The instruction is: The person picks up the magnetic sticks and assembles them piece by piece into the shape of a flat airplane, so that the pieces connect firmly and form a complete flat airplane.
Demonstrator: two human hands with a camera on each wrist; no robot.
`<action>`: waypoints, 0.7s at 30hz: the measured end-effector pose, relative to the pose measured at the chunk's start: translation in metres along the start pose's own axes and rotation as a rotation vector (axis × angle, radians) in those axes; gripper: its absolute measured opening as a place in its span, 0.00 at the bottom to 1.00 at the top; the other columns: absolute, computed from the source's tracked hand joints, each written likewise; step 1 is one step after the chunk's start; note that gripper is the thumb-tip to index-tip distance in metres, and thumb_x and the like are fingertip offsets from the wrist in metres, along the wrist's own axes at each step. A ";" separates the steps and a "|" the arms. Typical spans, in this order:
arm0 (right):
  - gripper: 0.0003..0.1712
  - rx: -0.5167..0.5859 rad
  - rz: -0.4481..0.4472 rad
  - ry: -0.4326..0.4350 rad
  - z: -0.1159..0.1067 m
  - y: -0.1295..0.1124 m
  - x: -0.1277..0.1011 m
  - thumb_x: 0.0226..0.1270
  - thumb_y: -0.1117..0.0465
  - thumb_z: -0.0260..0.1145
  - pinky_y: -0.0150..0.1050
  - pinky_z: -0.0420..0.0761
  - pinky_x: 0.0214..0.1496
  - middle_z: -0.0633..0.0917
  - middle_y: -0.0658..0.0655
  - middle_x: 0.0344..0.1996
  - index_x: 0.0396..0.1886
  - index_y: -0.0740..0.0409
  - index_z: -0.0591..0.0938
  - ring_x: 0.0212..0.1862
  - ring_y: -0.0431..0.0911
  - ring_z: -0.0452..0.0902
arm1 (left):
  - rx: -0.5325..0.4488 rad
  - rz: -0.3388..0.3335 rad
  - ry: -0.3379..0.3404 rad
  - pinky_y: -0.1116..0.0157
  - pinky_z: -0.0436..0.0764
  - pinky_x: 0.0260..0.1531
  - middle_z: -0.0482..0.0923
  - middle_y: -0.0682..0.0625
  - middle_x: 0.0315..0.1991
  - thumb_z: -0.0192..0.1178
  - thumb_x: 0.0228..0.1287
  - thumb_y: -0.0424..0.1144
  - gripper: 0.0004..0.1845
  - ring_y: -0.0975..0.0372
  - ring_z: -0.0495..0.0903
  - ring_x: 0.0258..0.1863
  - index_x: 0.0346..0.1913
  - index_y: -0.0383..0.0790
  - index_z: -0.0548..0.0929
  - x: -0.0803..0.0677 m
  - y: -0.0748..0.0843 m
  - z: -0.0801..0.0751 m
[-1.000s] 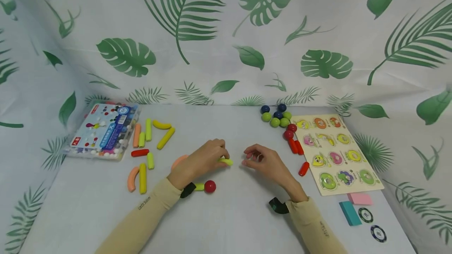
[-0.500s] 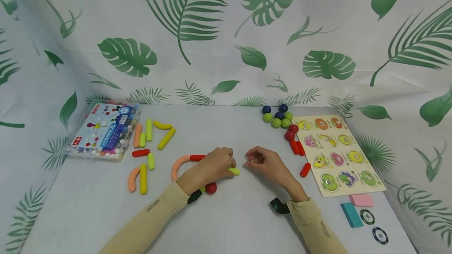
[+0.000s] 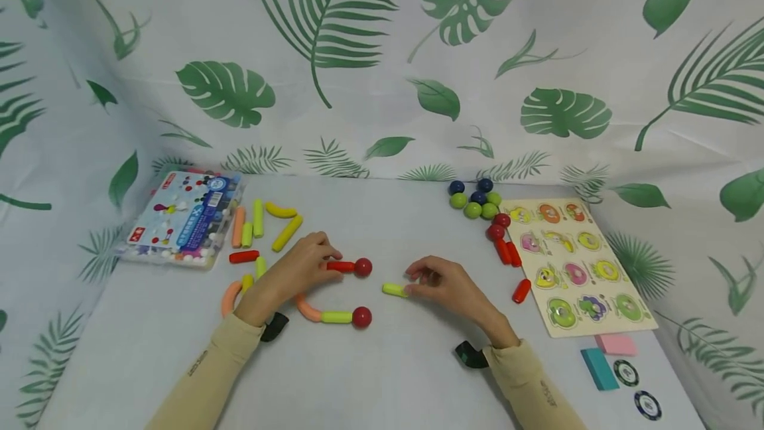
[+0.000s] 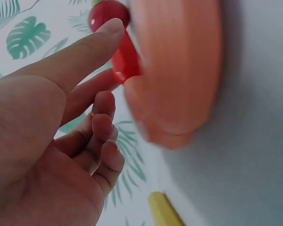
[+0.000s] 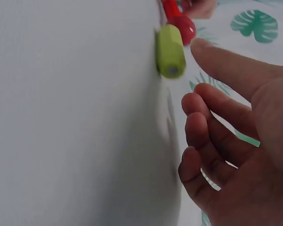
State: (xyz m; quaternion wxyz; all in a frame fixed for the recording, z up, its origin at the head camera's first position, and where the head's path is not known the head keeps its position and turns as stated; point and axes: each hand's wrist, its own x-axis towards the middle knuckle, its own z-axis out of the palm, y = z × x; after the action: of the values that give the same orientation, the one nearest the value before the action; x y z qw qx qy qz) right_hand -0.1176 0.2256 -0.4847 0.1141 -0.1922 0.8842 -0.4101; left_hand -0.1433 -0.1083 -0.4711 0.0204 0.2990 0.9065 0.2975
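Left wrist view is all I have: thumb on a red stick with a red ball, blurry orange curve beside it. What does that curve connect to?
Observer: Below the red stick that the left hand pinches, the orange curve runs into a yellow-green stick ending in a second red ball.
Operator: And the right hand?
Observer: The right hand has its fingertips at a loose short green stick lying on the table.
Operator: Any spare balls?
Observer: A cluster of blue and green balls sits far right, by the puzzle board.
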 end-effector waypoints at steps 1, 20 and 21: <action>0.19 -0.006 -0.006 -0.007 0.003 -0.002 0.001 0.60 0.49 0.77 0.31 0.78 0.43 0.85 0.45 0.41 0.50 0.47 0.86 0.40 0.43 0.78 | -0.008 0.004 0.000 0.69 0.71 0.35 0.75 0.50 0.34 0.77 0.55 0.43 0.18 0.64 0.69 0.32 0.46 0.36 0.90 0.000 -0.001 0.002; 0.12 -0.095 0.022 0.138 0.019 -0.026 0.062 0.64 0.52 0.75 0.34 0.75 0.37 0.82 0.47 0.32 0.44 0.49 0.87 0.36 0.43 0.75 | -0.011 0.045 -0.029 0.70 0.69 0.33 0.74 0.51 0.33 0.75 0.58 0.43 0.13 0.64 0.68 0.32 0.43 0.39 0.91 0.009 -0.003 0.009; 0.12 -0.082 0.037 0.156 0.021 -0.028 0.069 0.64 0.52 0.75 0.34 0.74 0.36 0.82 0.48 0.31 0.44 0.49 0.87 0.35 0.43 0.75 | -0.010 0.042 -0.031 0.70 0.69 0.33 0.74 0.52 0.33 0.75 0.58 0.43 0.13 0.64 0.68 0.32 0.43 0.40 0.91 0.008 -0.002 0.010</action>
State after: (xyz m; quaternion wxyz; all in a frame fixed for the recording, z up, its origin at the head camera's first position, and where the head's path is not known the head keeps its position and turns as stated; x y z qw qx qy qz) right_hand -0.1647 0.1645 -0.4796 0.0446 -0.1476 0.9099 -0.3850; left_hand -0.1493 -0.1002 -0.4792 0.0297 0.3222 0.8981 0.2979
